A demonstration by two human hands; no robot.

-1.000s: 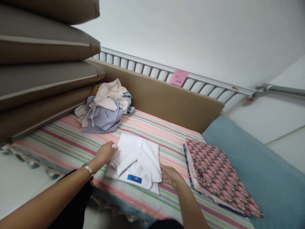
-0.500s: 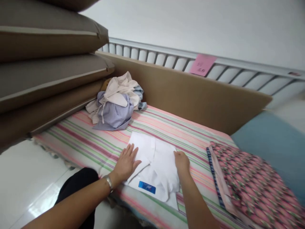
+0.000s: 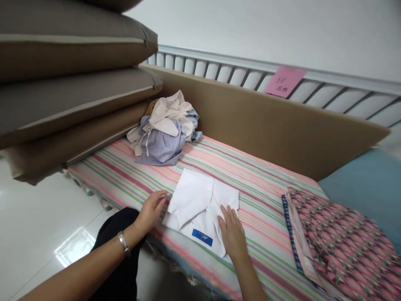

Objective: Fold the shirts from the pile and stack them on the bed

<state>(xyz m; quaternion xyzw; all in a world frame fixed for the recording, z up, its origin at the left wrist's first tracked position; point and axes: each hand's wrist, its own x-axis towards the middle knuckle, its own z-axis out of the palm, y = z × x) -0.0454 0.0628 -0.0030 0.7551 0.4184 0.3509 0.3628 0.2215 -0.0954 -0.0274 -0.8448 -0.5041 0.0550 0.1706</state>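
A white shirt [image 3: 194, 192], folded into a rough rectangle, lies on the striped sheet with its collar toward me. A blue label [image 3: 202, 237] shows inside the collar. My left hand [image 3: 152, 211], with a silver bracelet on the wrist, is beside the shirt's left edge. Its fingers are apart and slightly bent, and it holds nothing; whether the fingertips touch the cloth I cannot tell. Flat on the right side of the shirt rests my right hand [image 3: 232, 230], fingers stretched out.
A heap of crumpled clothes [image 3: 166, 129] sits at the far left of the bed. Folded patterned cloth [image 3: 338, 238] lies at the right, by a blue surface [image 3: 360, 188]. Stacked brown cushions [image 3: 78, 92] rise at the left. A brown board [image 3: 250, 121] runs along the back.
My left hand has come off the shirt to its left edge. My right hand has let go of the right edge and now lies flat on the cloth. The view has shifted slightly.
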